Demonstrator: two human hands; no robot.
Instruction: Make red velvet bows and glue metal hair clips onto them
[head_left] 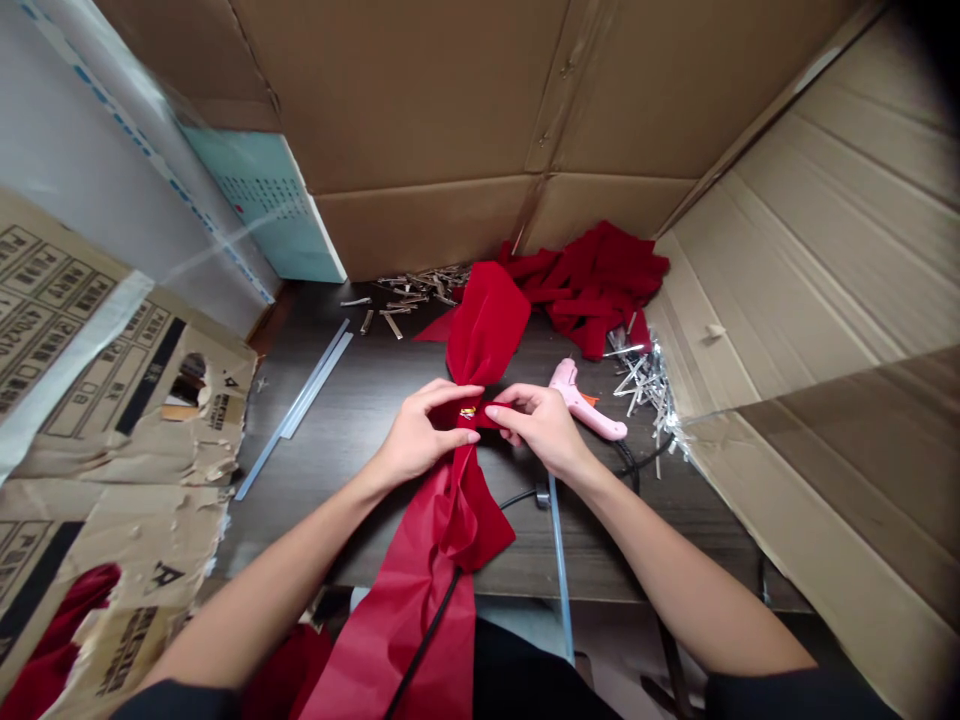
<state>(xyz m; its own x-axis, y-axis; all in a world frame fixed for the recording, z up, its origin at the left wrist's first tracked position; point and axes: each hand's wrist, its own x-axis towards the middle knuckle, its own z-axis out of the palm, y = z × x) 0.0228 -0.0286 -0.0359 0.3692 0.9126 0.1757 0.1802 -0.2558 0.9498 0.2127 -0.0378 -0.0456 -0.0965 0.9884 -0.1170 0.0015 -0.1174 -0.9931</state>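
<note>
A red fabric bow (487, 325) lies lengthwise before me, gathered at its middle, with long red tails (420, 610) hanging over the table's front edge. My left hand (426, 430) pinches the gathered middle from the left, thumb below and fingers above. From the right, my right hand (540, 425) grips a short red fabric strip (495, 414) between thumb and fingers. At the centre, between both hands, sits a small shiny gold and silver piece (468, 411), too small to make out. A pink glue gun (589, 402) rests just right of my right hand.
Behind the bow are a pile of red strips (600, 275) and scattered metal hair clips (420, 290). Silver twist-tie-like strips (641, 375) lie at right. Translucent glue sticks (300, 400) lie at left. Cardboard walls (450, 100) enclose the dark table (300, 510); a black cable crosses it.
</note>
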